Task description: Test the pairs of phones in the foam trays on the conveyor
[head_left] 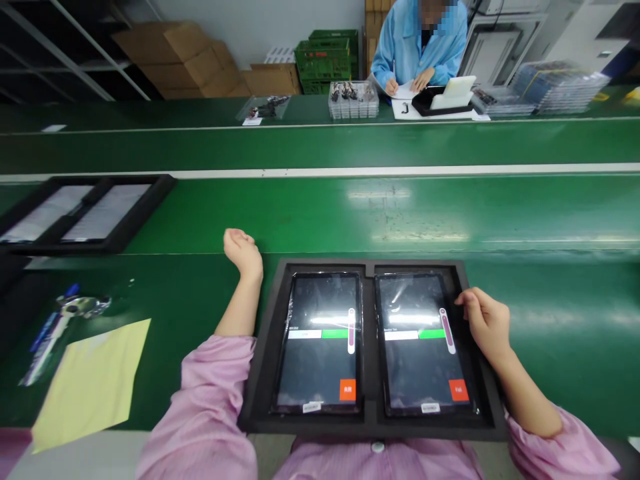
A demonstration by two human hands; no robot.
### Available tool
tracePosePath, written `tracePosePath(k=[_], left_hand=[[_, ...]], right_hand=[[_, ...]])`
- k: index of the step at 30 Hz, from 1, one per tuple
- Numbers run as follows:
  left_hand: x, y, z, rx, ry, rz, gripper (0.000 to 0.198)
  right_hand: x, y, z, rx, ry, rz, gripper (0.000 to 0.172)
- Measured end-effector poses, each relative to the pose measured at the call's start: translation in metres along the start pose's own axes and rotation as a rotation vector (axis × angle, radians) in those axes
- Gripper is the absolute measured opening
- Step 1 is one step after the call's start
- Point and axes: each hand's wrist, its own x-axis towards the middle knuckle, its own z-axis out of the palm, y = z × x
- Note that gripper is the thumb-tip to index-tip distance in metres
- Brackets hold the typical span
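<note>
A black foam tray (370, 400) lies at the near edge of the green bench, in front of my body. Two tablets rest in its compartments, the left tablet (320, 367) and the right tablet (415, 367), both with lit dark screens showing a green bar and an orange square. My left hand (242, 252) is raised beyond the tray's upper left corner, its fingers curled closed with nothing visible in them. At the tray's right edge, my right hand (484, 320) has its fingers bent together beside the right tablet; whether they pinch anything is too small to tell.
Another foam tray (107, 243) with two pale sheets or devices lies at the left. Nearer are a yellow cloth (93, 377) and pens (47, 333). Across the bench, a person in blue (420, 47) writes beside a clear plastic tray stack (353, 100). Green crates (325, 60) stand behind.
</note>
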Motion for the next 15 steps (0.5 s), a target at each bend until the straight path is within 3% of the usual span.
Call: tracePosePath(k=[3,6,8,11,13,15], left_hand=[[-0.013,0.002,-0.008,-0.120,0.065,-0.038,0.021],[-0.044,0.006,-0.031,-0.199,0.042,-0.065,0.032],[-0.070,0.008,-0.056,-0.247,-0.037,-0.122,0.042],[-0.115,0.008,-0.106,-0.284,-0.246,-0.369,0.063],[-0.146,0.005,-0.141,-0.159,-0.365,-0.490,0.067],[-0.175,0.003,-0.171,-0.006,-0.424,-0.474,0.078]], right_hand=[[-0.002,0.004,-0.001,0.054,0.092,0.072,0.043],[-0.012,-0.004,-0.007,0.061,0.131,0.041,0.027],[-0.026,-0.019,-0.013,-0.040,0.091,-0.061,0.022],[-0.056,-0.050,-0.016,-0.201,-0.053,-0.246,0.023],[-0.077,-0.068,-0.013,-0.260,-0.180,-0.368,0.025],[-0.093,-0.081,-0.010,-0.331,-0.283,-0.494,0.034]])
